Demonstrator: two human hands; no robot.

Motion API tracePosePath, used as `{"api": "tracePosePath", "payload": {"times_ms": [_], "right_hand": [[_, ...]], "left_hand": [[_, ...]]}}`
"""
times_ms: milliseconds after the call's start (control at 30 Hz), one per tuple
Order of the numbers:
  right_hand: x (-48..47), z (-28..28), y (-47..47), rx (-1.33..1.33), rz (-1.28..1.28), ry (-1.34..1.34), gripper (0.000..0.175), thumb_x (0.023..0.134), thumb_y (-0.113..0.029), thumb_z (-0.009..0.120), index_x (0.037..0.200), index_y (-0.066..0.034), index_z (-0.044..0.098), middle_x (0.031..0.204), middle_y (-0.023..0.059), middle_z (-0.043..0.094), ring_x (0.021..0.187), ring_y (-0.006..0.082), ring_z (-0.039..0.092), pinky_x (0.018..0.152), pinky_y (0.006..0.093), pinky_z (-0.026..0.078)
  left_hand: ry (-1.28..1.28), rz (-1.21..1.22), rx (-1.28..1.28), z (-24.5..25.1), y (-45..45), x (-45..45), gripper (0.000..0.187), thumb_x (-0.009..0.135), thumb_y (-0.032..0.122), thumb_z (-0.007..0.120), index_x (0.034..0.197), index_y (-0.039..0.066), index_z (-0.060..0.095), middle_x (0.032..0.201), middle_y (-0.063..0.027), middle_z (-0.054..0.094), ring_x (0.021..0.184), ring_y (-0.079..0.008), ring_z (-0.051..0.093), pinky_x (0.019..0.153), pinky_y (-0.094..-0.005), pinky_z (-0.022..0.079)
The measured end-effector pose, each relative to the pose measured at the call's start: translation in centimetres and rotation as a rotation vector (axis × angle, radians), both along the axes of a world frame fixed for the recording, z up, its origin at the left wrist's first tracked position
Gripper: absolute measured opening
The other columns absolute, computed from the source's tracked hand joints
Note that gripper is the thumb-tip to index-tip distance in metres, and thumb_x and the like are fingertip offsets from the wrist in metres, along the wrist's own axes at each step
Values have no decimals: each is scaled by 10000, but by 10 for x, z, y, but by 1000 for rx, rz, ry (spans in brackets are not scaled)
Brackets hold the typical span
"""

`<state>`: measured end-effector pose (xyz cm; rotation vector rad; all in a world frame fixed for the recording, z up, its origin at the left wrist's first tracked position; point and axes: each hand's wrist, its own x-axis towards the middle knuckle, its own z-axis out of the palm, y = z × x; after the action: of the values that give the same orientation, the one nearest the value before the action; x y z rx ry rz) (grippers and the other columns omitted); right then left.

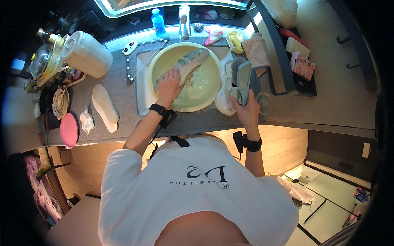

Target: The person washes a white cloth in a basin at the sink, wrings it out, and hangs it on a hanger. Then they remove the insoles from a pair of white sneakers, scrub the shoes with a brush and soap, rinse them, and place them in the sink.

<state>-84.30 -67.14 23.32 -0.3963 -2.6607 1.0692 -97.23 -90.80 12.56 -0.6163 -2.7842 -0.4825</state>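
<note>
My left hand point(169, 86) rests on a wet grey and white shoe point(192, 63) in a pale yellow basin point(210, 100) of water. The basin stands over a white sink point(144, 103). To the basin's right, my right hand point(247, 107) grips the lower end of a grey-green scrub brush point(244, 78), its grey bristles facing left. Beside the brush, at the basin's right rim, lies a white shoe point(224, 100), partly hidden by it. A pair of pale insoles point(104, 107) lies on the counter to the left.
Behind the basin are a chrome faucet point(184, 23) and a blue bottle point(158, 23). A soap dish point(235, 41) and a pinkish cloth point(256, 53) are at the right. On the left are a white pitcher point(89, 55), crumpled tissue point(87, 120) and a pink oval object point(69, 129).
</note>
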Motion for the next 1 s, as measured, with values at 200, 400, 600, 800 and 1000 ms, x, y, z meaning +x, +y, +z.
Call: {"api": "tracePosePath", "payload": {"times_ms": [200,400,600,800,1000], "right_hand": [[-5,-15,-5,-167,-17,84,364,741,-248,693,959,-33,495,814,148,610,736,252,611,646,333,462],[-8,-27,-7,-209,-4,80,327,762,-243,679,943,-31,508,781,92,575,709,157,545,636,292,442],[-24,-20,-15,-87,-40,178,299,773,-272,641,1003,-94,568,909,100,612,814,248,612,669,351,469],[-37,-10,-18,76,-39,143,304,775,-311,634,999,-109,601,881,77,623,782,216,606,679,331,460],[-40,4,-20,-140,-43,-45,365,738,-462,632,880,-126,614,781,57,624,730,236,600,630,336,446]], "left_hand": [[256,-63,-51,8,-14,0,754,603,232,756,1232,55,379,1189,-101,472,1073,-268,475,940,-396,365],[230,-43,189,26,-16,10,717,609,240,756,1197,50,392,1195,-99,474,1071,-271,481,890,-389,402],[-398,150,818,38,10,22,634,693,249,728,1148,-15,375,1050,-154,544,893,-235,576,748,-325,467],[-907,-37,1543,42,12,11,599,748,261,706,1120,-56,360,1029,-122,534,886,-152,548,747,-269,467],[-1012,-66,1578,50,29,14,642,756,281,702,1147,-57,321,1059,-138,501,914,-165,541,761,-265,470]]}}
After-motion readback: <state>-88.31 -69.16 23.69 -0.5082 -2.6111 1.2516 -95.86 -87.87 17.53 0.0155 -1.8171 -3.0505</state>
